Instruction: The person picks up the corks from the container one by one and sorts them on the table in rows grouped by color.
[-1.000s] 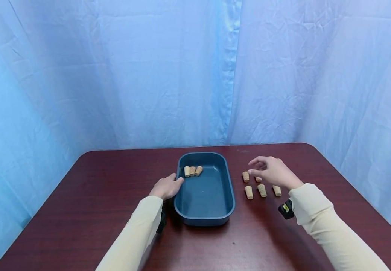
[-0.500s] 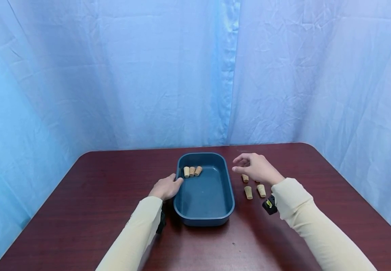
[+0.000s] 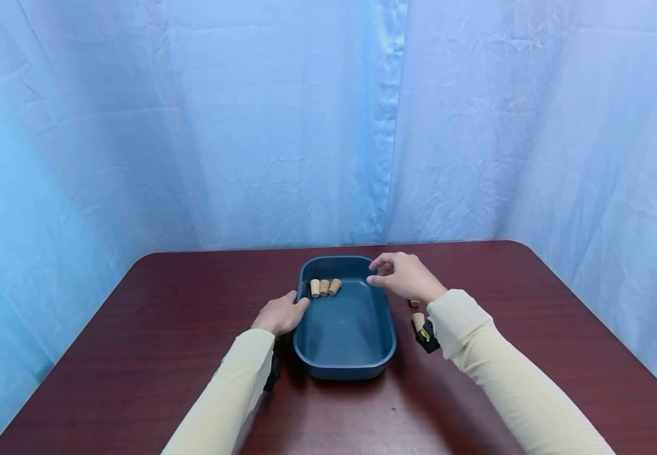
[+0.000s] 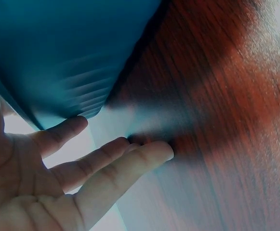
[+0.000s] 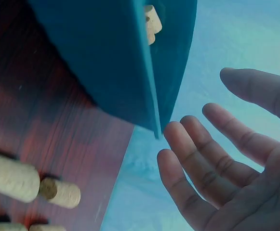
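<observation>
A dark blue rectangular tray (image 3: 342,366) sits mid-table with three tapered corks (image 3: 324,288) side by side at its far left. My left hand (image 3: 280,314) holds the tray's left side, thumb over the rim and fingers under the outside; the left wrist view shows a fingertip (image 4: 79,122) against the outer wall. At the far right rim hovers my right hand (image 3: 405,276), its fingers loosely bent and nothing between them, as the right wrist view confirms. More corks (image 5: 60,192) lie on the table below that hand, mostly hidden by hand and wrist in the head view.
A dark red wood table (image 3: 191,303) carries everything. Pale blue curtains (image 3: 282,126) hang behind it and at both sides. A small black device (image 3: 427,338) is strapped under the right wrist, near a cork (image 3: 418,321).
My right hand has moved left, from above the loose corks to the tray's far right rim, its fingers staying empty. The left hand, tray and corks have stayed put.
</observation>
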`<move>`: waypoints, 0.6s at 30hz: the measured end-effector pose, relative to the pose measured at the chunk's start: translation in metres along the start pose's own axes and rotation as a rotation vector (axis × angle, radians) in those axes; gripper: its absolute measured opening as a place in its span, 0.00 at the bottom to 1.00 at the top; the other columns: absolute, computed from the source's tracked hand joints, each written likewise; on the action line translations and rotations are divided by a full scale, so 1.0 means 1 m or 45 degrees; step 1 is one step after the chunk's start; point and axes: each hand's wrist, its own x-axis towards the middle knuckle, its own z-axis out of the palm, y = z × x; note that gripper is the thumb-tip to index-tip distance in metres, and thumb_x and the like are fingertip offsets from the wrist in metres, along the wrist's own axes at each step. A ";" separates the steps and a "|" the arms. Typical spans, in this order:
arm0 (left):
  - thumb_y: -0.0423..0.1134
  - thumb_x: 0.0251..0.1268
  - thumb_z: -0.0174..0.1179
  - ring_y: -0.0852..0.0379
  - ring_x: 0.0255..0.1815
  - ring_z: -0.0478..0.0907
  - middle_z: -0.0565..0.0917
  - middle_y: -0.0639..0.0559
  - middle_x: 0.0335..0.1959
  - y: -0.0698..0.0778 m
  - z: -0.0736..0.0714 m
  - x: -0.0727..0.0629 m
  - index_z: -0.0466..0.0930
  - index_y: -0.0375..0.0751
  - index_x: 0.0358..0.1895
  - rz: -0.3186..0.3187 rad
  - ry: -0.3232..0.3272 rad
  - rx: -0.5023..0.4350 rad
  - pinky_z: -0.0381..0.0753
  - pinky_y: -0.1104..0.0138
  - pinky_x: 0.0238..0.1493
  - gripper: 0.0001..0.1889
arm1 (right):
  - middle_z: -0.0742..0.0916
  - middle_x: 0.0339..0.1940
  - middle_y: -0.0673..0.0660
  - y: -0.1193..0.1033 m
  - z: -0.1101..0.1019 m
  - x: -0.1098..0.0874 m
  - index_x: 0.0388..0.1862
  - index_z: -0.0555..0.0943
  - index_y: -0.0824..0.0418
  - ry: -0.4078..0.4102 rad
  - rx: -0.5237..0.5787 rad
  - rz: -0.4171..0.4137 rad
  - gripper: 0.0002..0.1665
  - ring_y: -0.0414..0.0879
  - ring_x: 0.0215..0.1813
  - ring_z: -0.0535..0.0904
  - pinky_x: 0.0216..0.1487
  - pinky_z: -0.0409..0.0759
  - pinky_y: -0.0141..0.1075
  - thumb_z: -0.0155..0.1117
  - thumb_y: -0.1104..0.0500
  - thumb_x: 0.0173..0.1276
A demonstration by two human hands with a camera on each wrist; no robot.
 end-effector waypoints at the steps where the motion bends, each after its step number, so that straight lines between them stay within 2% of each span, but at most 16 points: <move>1: 0.48 0.82 0.41 0.34 0.75 0.61 0.61 0.33 0.78 0.000 0.000 0.000 0.54 0.33 0.80 0.001 0.002 0.002 0.63 0.43 0.72 0.32 | 0.85 0.52 0.64 -0.002 0.001 0.002 0.59 0.82 0.66 -0.002 0.001 0.005 0.20 0.57 0.53 0.81 0.53 0.81 0.52 0.64 0.55 0.75; 10: 0.49 0.82 0.41 0.34 0.76 0.61 0.61 0.34 0.78 0.000 0.001 0.002 0.55 0.34 0.80 -0.009 0.001 -0.006 0.62 0.43 0.72 0.32 | 0.85 0.52 0.64 -0.018 0.015 0.020 0.61 0.81 0.66 -0.003 -0.018 0.065 0.22 0.56 0.50 0.82 0.51 0.82 0.49 0.64 0.55 0.75; 18: 0.49 0.82 0.41 0.34 0.76 0.61 0.61 0.34 0.78 0.000 0.000 0.002 0.55 0.34 0.80 -0.018 -0.001 -0.010 0.62 0.43 0.72 0.32 | 0.83 0.56 0.64 -0.031 0.031 0.037 0.60 0.81 0.65 -0.007 -0.025 0.135 0.21 0.57 0.55 0.81 0.55 0.80 0.51 0.65 0.54 0.75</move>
